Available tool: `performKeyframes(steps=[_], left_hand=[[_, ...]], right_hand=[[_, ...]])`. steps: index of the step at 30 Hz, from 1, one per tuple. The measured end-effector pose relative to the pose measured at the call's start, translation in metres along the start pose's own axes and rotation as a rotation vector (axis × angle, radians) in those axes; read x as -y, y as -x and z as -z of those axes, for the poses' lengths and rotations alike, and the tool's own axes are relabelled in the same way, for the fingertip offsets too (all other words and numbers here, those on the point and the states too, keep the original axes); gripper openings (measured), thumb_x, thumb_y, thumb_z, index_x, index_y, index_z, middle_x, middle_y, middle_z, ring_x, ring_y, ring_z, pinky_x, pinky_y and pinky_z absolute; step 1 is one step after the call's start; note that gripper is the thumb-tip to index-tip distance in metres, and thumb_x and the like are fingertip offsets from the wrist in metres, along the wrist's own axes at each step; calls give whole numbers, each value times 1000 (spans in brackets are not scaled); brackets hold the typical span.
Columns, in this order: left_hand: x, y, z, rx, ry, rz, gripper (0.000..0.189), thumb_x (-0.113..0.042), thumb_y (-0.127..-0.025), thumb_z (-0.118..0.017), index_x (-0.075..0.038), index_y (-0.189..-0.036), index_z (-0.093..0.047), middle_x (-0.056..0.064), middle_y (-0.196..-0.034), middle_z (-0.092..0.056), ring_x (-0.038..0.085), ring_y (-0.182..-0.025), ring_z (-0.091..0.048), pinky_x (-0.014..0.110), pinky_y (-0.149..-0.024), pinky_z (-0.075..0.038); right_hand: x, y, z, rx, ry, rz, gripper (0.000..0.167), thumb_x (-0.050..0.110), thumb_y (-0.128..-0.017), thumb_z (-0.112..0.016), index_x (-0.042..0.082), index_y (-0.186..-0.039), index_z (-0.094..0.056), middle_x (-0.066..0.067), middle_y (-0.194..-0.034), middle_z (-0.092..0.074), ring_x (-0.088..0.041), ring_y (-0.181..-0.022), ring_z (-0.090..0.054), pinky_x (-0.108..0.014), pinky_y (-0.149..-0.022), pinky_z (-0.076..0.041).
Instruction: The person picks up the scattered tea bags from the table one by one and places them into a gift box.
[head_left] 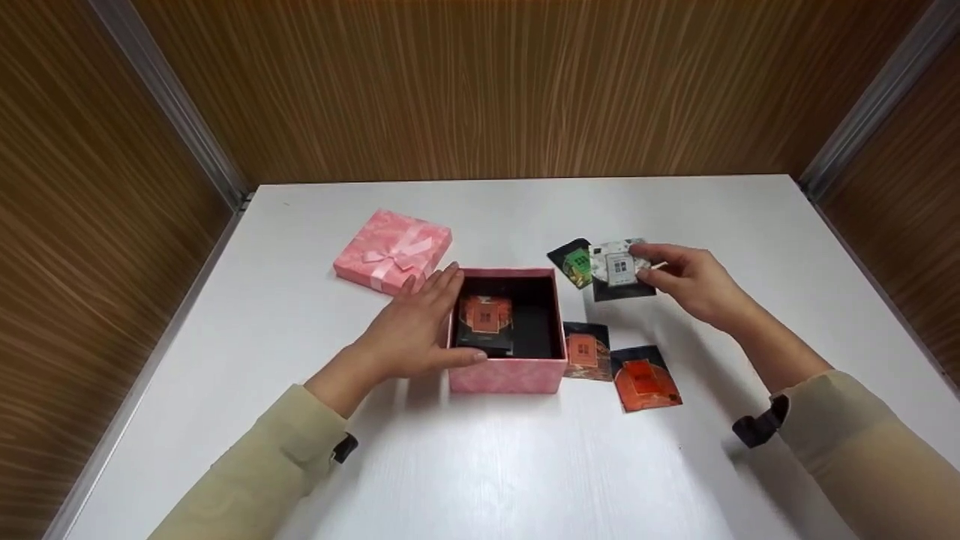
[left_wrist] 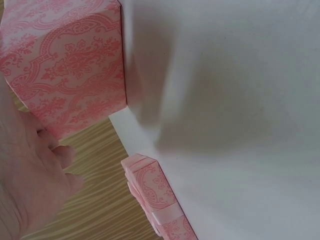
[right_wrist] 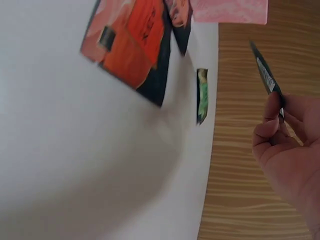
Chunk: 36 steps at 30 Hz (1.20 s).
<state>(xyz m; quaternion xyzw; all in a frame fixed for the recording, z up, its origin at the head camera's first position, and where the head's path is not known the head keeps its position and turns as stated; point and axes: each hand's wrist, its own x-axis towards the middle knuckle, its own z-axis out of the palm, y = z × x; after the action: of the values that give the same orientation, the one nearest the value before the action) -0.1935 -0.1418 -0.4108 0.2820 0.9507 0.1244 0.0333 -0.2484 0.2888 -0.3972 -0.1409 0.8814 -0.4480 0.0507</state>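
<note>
right hand (head_left: 694,289) pinches a white-and-black packet (head_left: 619,265) by its right edge; left hand (head_left: 412,330) lies along the pink box (head_left: 505,377), fingers outstretched, thumb on near rim.
we have the packet raised over the table (head_left: 480,465), toward its far right corner, partly hiding a green packet (head_left: 576,262); we'd guess light, thin, bendy, slightly slick, so edge or corner pinch, no crushing the middle; box mid-table, looks like stiff card, best steadied by its walls; lid (head_left: 394,255) toward far left corner.
</note>
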Motion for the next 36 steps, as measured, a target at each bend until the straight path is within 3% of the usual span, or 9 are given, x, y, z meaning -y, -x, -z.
performKeyframes(steps=[9,16,24,30,36], left_hand=[[1,0,0,-8,-6,-11,125,-90,-88,-50,-5,-170,-9,11,-178,-8,25,-164,-9,53,-131,-6],[1,0,-1,0,-9,-9,126,-92,-87,-47,-5,-170,-8,10,-178,-6,24,-164,-7,52,-131,-6],[2,0,-2,13,-2,4,126,-94,-87,-44,-7,-170,-6,8,-178,-3,23,-164,-5,49,-131,-3],[2,0,-1,16,6,6,125,-92,-87,-46,-7,-171,-6,9,-178,-4,25,-164,-7,49,-131,-3],[2,-1,-2,2,-12,-12,124,-90,-89,-47,-5,-170,-8,11,-178,-7,28,-163,-10,52,-131,-5]], right_hand=[[32,3,-15,43,-66,82,46,15,-103,-72,6,-148,-63,-18,-136,-65,-23,-102,-64,-19,-83,-57],[57,1,-35,75,-9,185,49,13,-99,-76,7,-147,-65,-12,-136,-67,-24,-112,-59,-22,-87,-49],[80,-4,-62,115,55,293,50,14,-97,-79,3,-144,-66,-11,-128,-72,-26,-108,-66,-43,-94,-48],[88,-9,-80,148,116,339,53,18,-97,-80,3,-145,-65,-9,-122,-72,-25,-112,-64,-49,-99,-48],[93,-13,-92,184,190,370,55,23,-96,-80,2,-145,-64,-12,-134,-71,-28,-124,-63,-53,-108,-49]])
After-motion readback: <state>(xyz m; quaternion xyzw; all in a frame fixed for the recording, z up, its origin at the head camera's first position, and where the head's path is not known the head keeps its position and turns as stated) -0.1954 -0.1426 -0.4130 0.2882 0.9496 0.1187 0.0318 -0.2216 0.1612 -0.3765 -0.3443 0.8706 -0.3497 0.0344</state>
